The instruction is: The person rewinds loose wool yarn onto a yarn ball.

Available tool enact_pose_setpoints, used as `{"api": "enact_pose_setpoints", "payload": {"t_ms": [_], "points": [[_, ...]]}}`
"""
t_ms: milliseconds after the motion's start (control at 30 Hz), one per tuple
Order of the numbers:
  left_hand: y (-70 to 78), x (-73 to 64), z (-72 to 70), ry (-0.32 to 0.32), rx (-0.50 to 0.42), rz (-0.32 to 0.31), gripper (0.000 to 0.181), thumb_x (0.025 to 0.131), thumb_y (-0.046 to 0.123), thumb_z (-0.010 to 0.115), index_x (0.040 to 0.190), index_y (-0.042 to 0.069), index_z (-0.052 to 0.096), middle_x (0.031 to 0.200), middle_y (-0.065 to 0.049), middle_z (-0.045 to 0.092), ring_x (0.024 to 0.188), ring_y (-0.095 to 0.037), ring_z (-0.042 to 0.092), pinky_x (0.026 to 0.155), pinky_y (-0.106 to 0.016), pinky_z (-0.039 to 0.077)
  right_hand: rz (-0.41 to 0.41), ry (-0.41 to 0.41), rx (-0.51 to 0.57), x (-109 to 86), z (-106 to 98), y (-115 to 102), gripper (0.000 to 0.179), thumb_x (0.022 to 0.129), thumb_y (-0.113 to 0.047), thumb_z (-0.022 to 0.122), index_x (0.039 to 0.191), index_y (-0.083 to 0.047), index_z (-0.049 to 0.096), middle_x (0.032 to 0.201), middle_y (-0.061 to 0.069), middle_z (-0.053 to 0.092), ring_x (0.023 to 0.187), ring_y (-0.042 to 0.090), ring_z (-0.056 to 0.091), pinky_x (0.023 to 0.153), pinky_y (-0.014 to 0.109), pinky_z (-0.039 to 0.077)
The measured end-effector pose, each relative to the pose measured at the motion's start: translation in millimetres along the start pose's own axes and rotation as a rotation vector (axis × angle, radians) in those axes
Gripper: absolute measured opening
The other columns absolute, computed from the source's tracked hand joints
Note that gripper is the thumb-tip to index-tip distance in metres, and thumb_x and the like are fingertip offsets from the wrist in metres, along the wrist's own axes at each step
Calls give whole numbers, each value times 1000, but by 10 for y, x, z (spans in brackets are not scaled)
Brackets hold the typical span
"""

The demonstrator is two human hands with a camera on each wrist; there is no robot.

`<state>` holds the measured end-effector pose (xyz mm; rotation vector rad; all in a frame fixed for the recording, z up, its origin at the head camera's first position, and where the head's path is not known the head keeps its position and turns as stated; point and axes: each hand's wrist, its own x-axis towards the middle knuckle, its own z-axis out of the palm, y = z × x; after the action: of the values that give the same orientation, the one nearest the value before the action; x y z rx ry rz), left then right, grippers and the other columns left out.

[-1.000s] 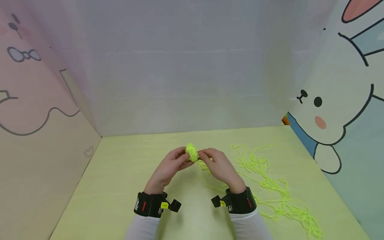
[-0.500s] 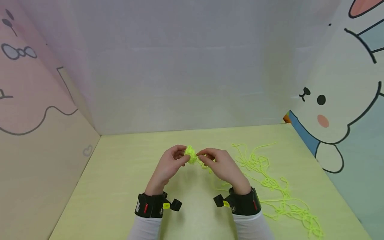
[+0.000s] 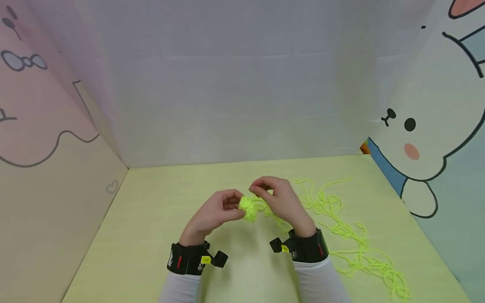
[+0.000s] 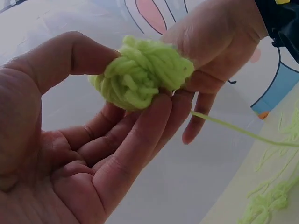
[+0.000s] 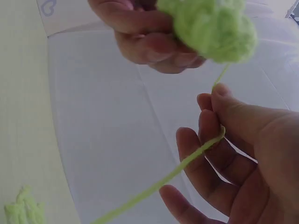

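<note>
A small ball of neon yellow-green yarn [image 3: 248,208] is held up over the table by my left hand [image 3: 216,211]. In the left wrist view, the thumb and fingers pinch the ball [image 4: 140,72] from opposite sides. My right hand [image 3: 280,200] is just right of the ball and slightly beyond it. In the right wrist view, its thumb and forefinger pinch the yarn strand [image 5: 159,184] close below the ball, and the strand runs on across the other fingers. Part of the right hand is hidden behind the ball in the left wrist view.
Loose, tangled yarn [image 3: 342,229] trails over the right side of the pale yellow table [image 3: 151,219]. A pale sheet [image 3: 227,84] stands behind the table, and printed cartoon panels flank it. Each wrist wears a black strap with a small camera.
The ball has come lower and nearer the body, tilting in my left hand. My right hand has risen a little and moved away from the ball, still pinching the strand.
</note>
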<state>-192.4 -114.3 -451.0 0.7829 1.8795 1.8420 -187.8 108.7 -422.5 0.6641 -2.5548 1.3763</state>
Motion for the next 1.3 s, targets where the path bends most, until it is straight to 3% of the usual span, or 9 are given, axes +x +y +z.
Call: {"api": "enact_pose_setpoints", "payload": {"t_ms": [133,300,433,633,833,1067,1300], "points": [[40,-11,3,47,-43,51,18,92,3,65,107,-5,60,95,-13,67,83,-26,65,74,-30,58,5,-23,15,-12,82,26,11,98,-24,63,99,-19,73,94,-7,68,81,9,62,71,36,56],[68,5,6,251,-87,59,19,93,4,61,108,-7,59,91,-10,66,78,-21,61,69,-26,54,23,-53,-21,-59,158,20,14,98,-13,63,108,-13,73,96,-2,68,75,14,62,64,33,57],[94,35,25,414,-140,49,22,94,7,61,110,-7,57,91,-8,66,79,-20,60,69,-24,54,-4,-64,-114,-89,199,-3,13,96,-16,65,105,-16,74,93,-6,69,72,8,57,62,30,53],[116,56,39,553,-197,64,23,94,6,59,113,-6,56,93,-9,64,80,-20,63,73,-24,55,-63,-107,-223,-131,188,-95,11,95,-24,67,100,-20,77,80,-15,64,59,5,48,53,26,45],[106,81,52,627,-208,75,21,93,5,60,111,-6,56,90,-9,63,75,-21,63,68,-24,55,-83,-195,-291,-188,116,-235,14,97,-27,64,101,-22,77,75,-17,60,56,4,46,51,24,43],[92,114,111,692,-71,84,16,90,5,63,104,-2,59,88,-15,63,70,-25,63,61,-25,56,-164,-182,-327,-213,17,-345,12,96,-24,66,98,-21,77,74,-16,59,60,4,48,53,24,44],[56,129,174,662,32,104,17,87,1,65,102,-1,59,87,-15,61,68,-24,59,58,-27,57,-225,-155,-338,-227,-26,-347,11,95,-24,67,97,-20,77,76,-14,59,62,3,49,56,24,45]]}}
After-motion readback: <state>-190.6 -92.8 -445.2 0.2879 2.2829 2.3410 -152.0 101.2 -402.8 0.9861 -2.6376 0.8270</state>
